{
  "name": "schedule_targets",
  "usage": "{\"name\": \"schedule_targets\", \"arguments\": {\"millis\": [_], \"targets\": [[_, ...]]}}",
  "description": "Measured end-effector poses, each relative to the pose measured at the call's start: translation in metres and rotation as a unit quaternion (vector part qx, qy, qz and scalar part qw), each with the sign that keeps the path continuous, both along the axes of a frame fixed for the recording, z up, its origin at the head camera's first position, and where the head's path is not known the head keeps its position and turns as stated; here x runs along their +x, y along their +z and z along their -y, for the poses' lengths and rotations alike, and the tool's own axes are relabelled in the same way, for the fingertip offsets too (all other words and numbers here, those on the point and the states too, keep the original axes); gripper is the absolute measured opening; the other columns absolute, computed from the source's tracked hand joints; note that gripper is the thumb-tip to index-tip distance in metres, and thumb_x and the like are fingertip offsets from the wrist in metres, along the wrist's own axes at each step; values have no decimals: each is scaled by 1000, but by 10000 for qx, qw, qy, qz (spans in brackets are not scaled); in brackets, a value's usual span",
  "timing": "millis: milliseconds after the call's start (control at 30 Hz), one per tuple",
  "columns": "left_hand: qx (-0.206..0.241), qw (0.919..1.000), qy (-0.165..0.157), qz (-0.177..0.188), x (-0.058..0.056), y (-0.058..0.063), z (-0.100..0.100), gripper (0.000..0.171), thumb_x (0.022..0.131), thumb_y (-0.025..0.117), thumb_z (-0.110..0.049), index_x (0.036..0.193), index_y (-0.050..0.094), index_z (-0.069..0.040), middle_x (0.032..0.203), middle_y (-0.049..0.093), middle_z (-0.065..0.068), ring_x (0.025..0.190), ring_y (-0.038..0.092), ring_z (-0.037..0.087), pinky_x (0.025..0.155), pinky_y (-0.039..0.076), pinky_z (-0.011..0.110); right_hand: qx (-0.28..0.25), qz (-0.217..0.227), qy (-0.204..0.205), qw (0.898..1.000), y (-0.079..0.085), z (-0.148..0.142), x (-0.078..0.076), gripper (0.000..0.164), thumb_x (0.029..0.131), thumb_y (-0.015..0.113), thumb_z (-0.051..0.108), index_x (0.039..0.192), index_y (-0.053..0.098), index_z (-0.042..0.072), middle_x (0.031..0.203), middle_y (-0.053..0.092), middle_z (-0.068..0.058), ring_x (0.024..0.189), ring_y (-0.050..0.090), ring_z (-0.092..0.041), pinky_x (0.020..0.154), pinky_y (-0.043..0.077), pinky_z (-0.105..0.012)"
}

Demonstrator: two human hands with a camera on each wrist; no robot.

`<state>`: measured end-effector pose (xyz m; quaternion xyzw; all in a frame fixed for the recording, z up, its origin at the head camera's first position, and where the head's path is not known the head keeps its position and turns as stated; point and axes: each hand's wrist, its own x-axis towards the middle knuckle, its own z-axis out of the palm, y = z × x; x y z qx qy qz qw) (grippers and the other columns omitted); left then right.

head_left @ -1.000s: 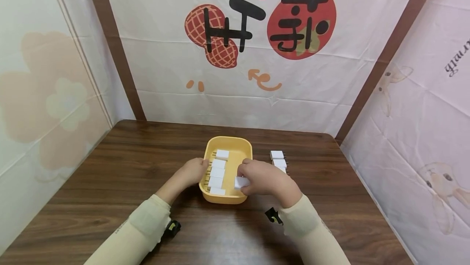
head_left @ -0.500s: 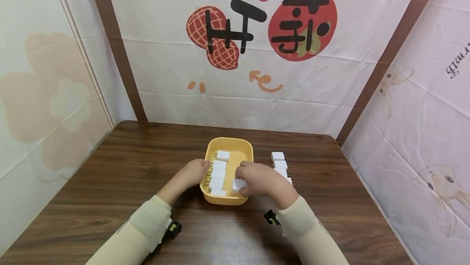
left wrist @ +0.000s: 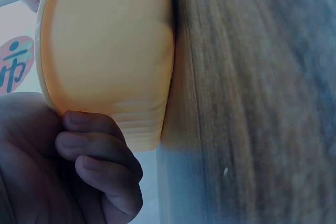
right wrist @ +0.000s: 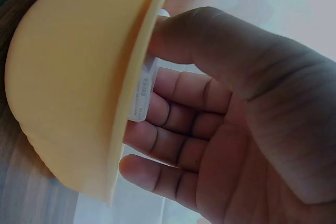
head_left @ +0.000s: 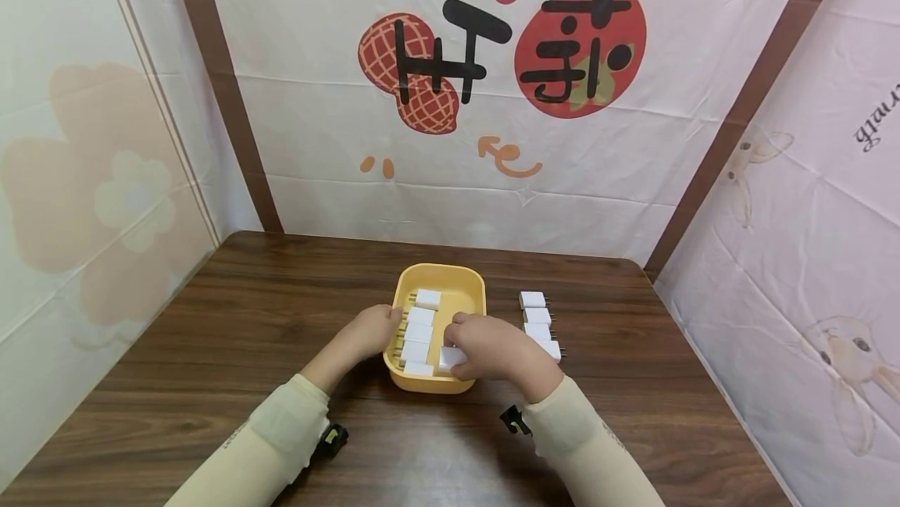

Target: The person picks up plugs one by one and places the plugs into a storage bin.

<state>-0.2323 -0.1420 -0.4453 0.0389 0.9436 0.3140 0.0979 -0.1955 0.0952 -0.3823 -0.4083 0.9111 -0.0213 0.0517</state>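
A yellow plastic tray (head_left: 460, 296) stands on the table in the head view. My left hand (head_left: 373, 330) grips its left wall; the left wrist view has the fingers (left wrist: 97, 145) curled at the tray's rim. Between thumb and fingers, my right hand (head_left: 492, 347) pinches a white charger plug (head_left: 450, 358) inside the tray's near right part. Small print shows on this plug (right wrist: 140, 98) in the right wrist view, where the tray wall hides part of it. Several white charger plugs (head_left: 419, 333) form a column along the tray's left side, prongs pointing left.
Right of the tray, several more white charger plugs (head_left: 537, 332) lie in a column on the brown wooden table (head_left: 316, 276), prongs pointing right. A printed cloth backdrop (head_left: 450, 202) rises behind the table, with cloth walls on both sides.
The right hand has moved slightly left with its charger plug, toward the column in the tray. More of the plugs on the table now show. My left hand keeps its grip on the tray.
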Motion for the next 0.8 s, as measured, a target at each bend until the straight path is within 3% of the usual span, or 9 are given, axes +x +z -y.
{"name": "schedule_targets", "arguments": {"millis": [400, 800], "targets": [[-5, 10000, 40, 10, 1, 1, -1, 47, 112, 29, -32, 102, 65, -3, 78, 58, 10, 70, 57, 21, 67, 47, 33, 70, 207, -117, 9997, -6, 2, -4, 21, 86, 82, 28, 97, 68, 16, 92, 55, 7, 75, 51, -9, 70, 47, -25], [-1, 10000, -26, -19, 0, 1, -1, 49, 112, 28, -31, 102, 66, -1, 80, 60, 11, 71, 58, 22, 67, 48, 33, 4, 564, 39, 9984, -12, 2, -13, 20, 89, 79, 26, 102, 71, 14, 94, 57, 7, 76, 52, -7, 70, 46, -23]]}}
